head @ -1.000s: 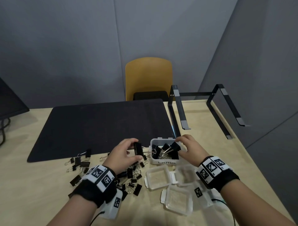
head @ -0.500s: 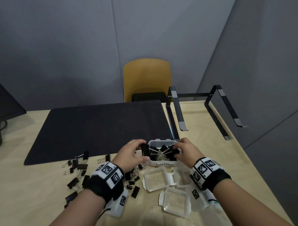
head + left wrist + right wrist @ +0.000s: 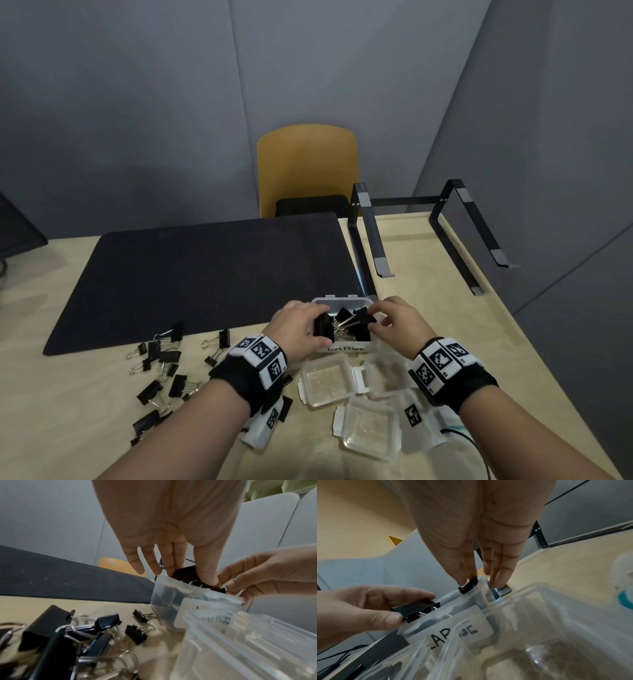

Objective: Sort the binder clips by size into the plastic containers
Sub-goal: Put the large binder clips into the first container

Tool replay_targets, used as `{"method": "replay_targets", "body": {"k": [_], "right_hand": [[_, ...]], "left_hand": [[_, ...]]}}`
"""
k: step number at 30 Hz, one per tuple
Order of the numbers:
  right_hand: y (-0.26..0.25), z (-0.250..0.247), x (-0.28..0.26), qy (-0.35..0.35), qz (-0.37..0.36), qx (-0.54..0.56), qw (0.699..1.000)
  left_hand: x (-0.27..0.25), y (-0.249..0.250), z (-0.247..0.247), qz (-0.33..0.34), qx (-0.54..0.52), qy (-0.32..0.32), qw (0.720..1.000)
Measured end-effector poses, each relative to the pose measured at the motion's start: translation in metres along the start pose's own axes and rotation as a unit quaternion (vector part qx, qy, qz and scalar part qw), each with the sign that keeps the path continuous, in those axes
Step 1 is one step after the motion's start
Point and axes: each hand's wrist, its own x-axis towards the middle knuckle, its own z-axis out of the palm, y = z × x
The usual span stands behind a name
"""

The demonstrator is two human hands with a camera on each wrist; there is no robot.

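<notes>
Hidden: my left hand (image 3: 297, 329) covers most of the large black binder clip (image 3: 322, 329) my fingers (image 3: 205, 573) pinch, thumb against forefinger. My right hand (image 3: 397, 323) pinches a second large clip (image 3: 468, 586), mostly masked. Both sit at the rim of the container marked LARGE (image 3: 343, 347), just under my fingertips. Loose clips (image 3: 161, 370), black with wire handles, lie on the tabletop (image 3: 68, 411) left of my fingers.

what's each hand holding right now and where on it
The left hand pinches a large black binder clip by its flat body sides, over the clear plastic container labelled LARGE. The right hand pinches another black clip by its body.
</notes>
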Motion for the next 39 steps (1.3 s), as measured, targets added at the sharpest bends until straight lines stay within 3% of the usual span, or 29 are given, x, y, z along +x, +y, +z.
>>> {"method": "replay_targets", "body": {"k": [4, 9, 27, 33, 36, 39], "right_hand": [[-0.001, 0.001, 0.0, -0.002, -0.003, 0.005, 1.0], [-0.001, 0.002, 0.001, -0.007, -0.004, 0.005, 1.0], [-0.004, -0.003, 0.013, -0.027, -0.017, -0.099, 0.995], [-0.009, -0.003, 0.01, -0.063, 0.0, -0.111, 0.992], [-0.011, 0.002, 0.011, -0.049, 0.003, -0.115, 0.992], [-0.013, 0.004, 0.014, -0.04, -0.003, -0.119, 0.992]], "left_hand": [[0.003, -0.001, 0.004, 0.01, 0.027, -0.012, 1.0], [0.006, -0.004, 0.006, 0.011, 0.008, 0.043, 0.999], [0.017, -0.004, 0.021, -0.018, -0.02, 0.038, 0.999], [0.013, -0.013, 0.026, -0.02, -0.038, 0.09, 0.995], [0.012, -0.018, 0.025, -0.051, -0.062, 0.076, 0.994], [0.014, -0.018, 0.024, -0.038, -0.059, 0.065, 0.995]]}}
